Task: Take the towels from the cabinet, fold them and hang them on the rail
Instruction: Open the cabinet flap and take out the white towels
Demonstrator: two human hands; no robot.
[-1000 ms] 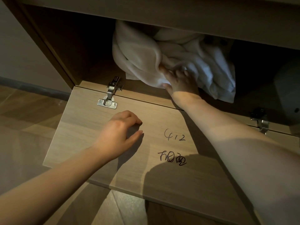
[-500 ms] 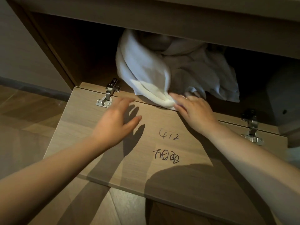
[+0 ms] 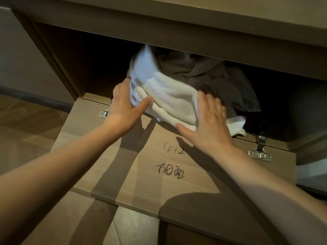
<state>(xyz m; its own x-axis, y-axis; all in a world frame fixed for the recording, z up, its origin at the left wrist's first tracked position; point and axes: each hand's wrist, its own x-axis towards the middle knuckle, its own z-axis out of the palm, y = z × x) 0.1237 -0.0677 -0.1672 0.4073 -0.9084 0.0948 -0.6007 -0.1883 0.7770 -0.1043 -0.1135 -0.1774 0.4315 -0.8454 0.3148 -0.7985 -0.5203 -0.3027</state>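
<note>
Both hands were spread and touching the towels, nothing clamped. The left hand had its thumb across the front of the white bundle and straight fingers up its left edge. The right hand was flat, fingers splayed against the right side. So the towels sat right between the hands, at about 12 o'clock from the wrists, with neither hand really nearer. The heap's long axis ran roughly from 11 o'clock down to 4 o'clock, half in the cabinet and half spilling over the sill onto the dropped-down door. It looked crumpled, thick and soft, not folded at all. The back part was in shadow and read greyish, and I couldn't tell if that was a separate towel. My guess is a two-handed scoop straight toward 6 o'clock.
</note>
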